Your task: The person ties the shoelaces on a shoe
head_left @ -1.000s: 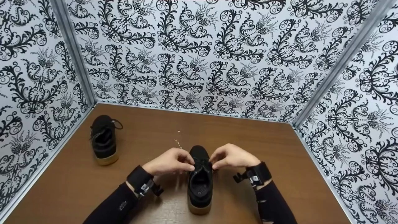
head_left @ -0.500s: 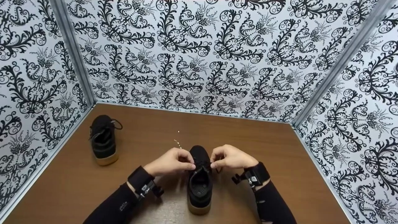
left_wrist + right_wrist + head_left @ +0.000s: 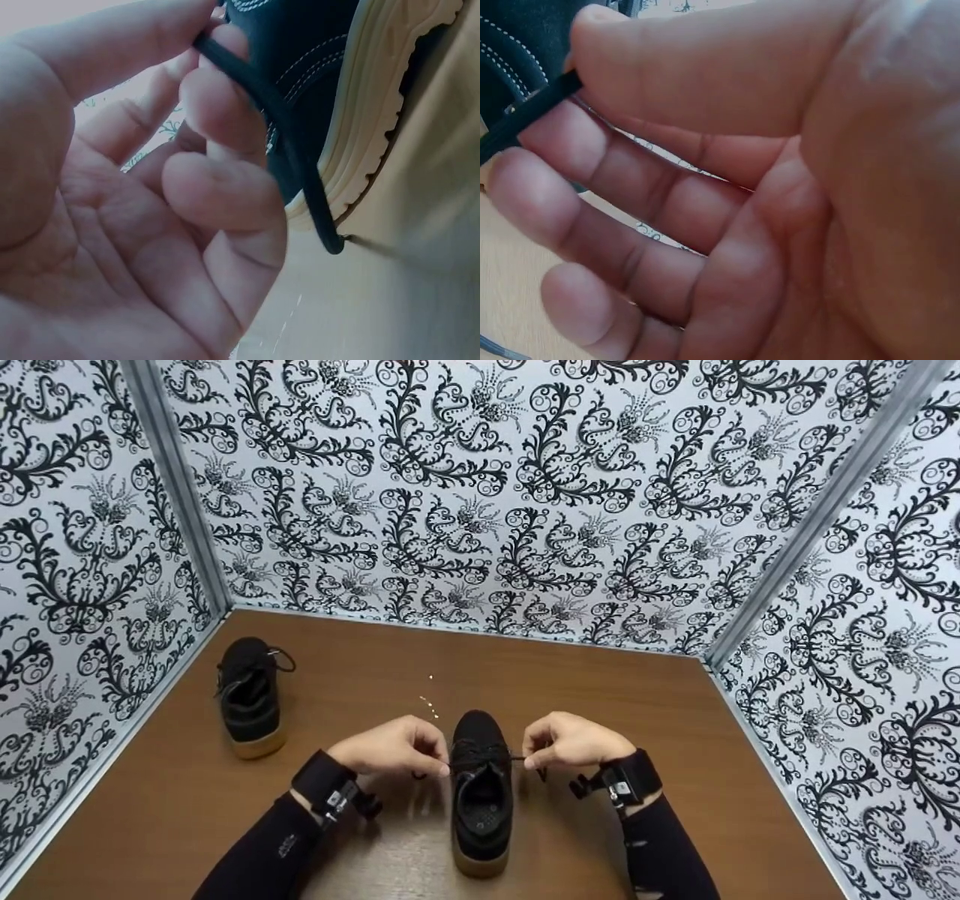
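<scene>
A black sneaker (image 3: 480, 729) with a tan gum sole stands upright on the table, toe pointing away from me. My left hand (image 3: 396, 746), just left of its laces, pinches one black shoelace (image 3: 300, 161) between thumb and index finger; in the left wrist view the lace's loose end hangs past the fingertips beside the sole. On the other side, my right hand (image 3: 576, 741) pinches the second lace end (image 3: 532, 111) between thumb and fingers. That lace runs straight out from the shoe, nearly level, with its tail dangling under the hand.
A matching black sneaker (image 3: 251, 701) stands at the back left of the brown table (image 3: 630, 682), its lace looped out to the right. Patterned wall panels (image 3: 465, 532) enclose the table at the back and both sides. Small bright specks show beyond the left hand.
Both hands have moved outward from the shoe's laces, left hand to the left and right hand to the right, drawing the lace ends apart. The near shoe has barely shifted.
</scene>
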A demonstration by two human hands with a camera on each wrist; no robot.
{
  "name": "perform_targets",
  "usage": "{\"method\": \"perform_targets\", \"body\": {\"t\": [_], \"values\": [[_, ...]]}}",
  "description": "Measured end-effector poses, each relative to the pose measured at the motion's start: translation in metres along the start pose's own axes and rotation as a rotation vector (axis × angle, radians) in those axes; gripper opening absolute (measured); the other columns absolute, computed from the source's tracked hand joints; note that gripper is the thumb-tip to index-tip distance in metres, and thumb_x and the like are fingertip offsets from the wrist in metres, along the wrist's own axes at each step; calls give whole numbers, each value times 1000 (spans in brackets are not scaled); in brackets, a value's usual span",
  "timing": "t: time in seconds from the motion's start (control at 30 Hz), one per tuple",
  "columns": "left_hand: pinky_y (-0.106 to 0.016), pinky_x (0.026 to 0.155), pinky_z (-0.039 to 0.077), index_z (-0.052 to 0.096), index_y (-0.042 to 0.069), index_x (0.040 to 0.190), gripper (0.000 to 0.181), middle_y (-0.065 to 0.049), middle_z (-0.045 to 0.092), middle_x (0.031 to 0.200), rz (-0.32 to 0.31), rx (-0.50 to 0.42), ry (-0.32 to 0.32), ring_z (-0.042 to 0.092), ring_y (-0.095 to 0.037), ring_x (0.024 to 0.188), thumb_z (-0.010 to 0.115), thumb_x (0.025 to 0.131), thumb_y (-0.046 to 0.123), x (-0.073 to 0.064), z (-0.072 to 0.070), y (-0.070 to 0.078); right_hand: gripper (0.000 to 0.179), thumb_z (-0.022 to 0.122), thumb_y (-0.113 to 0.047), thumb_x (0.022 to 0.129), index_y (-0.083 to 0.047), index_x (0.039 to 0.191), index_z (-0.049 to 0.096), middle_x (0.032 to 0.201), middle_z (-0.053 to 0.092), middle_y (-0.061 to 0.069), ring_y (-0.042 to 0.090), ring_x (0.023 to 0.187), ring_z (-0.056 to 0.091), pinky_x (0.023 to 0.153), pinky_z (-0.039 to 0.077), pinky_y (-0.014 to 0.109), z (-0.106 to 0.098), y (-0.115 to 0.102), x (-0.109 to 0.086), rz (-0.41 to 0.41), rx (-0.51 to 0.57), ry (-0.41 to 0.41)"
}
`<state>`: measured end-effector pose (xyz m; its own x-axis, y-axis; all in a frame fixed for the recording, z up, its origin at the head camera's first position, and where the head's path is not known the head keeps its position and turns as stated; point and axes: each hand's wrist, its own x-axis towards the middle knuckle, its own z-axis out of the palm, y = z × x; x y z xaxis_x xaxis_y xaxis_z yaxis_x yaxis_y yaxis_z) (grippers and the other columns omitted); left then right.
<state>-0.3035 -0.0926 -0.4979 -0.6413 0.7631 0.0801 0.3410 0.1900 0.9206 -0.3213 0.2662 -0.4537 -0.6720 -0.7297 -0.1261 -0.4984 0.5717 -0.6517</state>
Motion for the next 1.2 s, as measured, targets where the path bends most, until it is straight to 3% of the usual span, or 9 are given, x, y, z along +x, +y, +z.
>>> {"method": "perform_targets", "body": {"t": [0.2,0.47,0.57,0.67,0.77,0.93,1.07,1.13,1.2], "values": [[-26,68,56,80,10,100,6,6,73,86,-21,-9,-16,65,-16,75,82,100,16,2,7,4,3,84,-17,97,-17,98,81,86,73,-11,8,72,62,65,50,25,5,-4,4,-16,44,-23],[-22,65,48,78,4,97,25,-1,68,83,-16,-15,43,58,-10,71,79,105,27,10,24,10,7,82,-28,103,-21,106,81,91,78,9,36,76,72,65,58,32,15,-7,11,-37,144,-33],[-22,64,45,76,0,92,32,-1,63,79,3,10,59,54,-8,70,77,107,29,12,26,10,13,78,-32,106,-20,103,82,94,78,19,34,72,70,63,55,28,16,-8,12,-51,132,-25],[-22,65,44,74,-3,90,36,5,60,78,16,13,55,53,-7,71,76,107,27,12,26,8,23,78,-32,106,-10,101,82,94,78,24,25,70,67,62,52,24,15,-8,11,-62,113,-44],[-23,65,44,70,-9,92,39,4,58,77,13,-16,37,52,-11,71,75,108,26,12,24,5,30,77,-31,106,-1,100,81,93,78,22,22,71,67,63,49,21,12,-8,10,-75,87,-53],[-25,62,44,68,-15,95,43,-19,58,78,9,-71,12,51,-26,68,74,109,24,10,21,1,32,76,-29,107,1,100,79,93,77,21,34,75,71,66,49,21,10,-7,9,-84,93,-70],[-24,62,45,67,-14,93,42,-28,56,79,34,-79,13,51,-28,68,74,109,24,10,19,0,26,77,-29,106,-4,97,80,88,77,7,18,73,67,66,48,22,8,-6,7,-80,77,-70],[-24,62,45,69,-12,91,41,-28,58,79,54,-48,17,53,-24,68,74,109,25,10,18,1,21,78,-27,105,-10,94,81,85,74,-3,9,71,63,65,47,23,6,-6,6,-81,65,-60],[-24,63,45,71,-10,91,40,-19,60,76,70,-10,19,53,-18,67,74,108,26,10,16,2,16,79,-26,104,-16,92,81,84,71,-11,5,71,59,65,47,23,5,-7,4,-84,49,-52]]}}
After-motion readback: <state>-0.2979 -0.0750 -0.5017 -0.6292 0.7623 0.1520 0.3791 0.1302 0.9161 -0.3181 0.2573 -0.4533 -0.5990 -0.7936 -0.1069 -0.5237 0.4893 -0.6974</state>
